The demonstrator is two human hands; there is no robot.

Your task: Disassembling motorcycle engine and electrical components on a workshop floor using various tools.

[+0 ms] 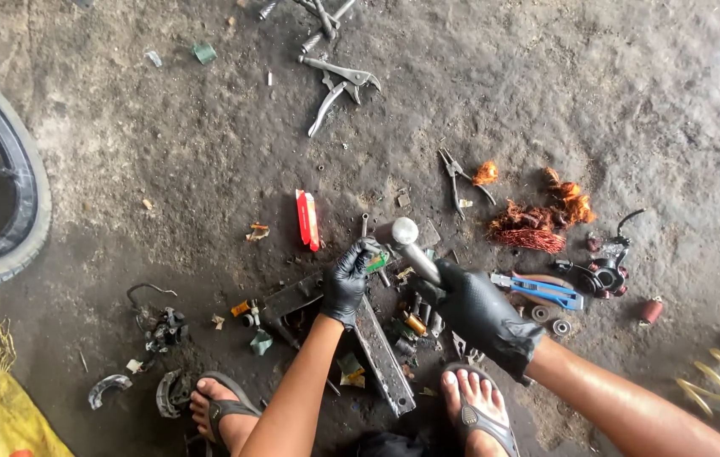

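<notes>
Hammer (406,237) is gripped in your gloved right hand (480,311), head raised over the small green part (377,262) that your left hand (347,279) pinches above the metal bar (381,355). You seem mid-strike; next, land squarely, clear of fingertips.

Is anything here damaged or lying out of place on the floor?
Yes. Tangled, frayed copper wire lies loose on the dirty concrete floor, right of the black-gloved right hand gripping a metal hammer. Small parts are scattered around the black-gloved left hand.
</notes>
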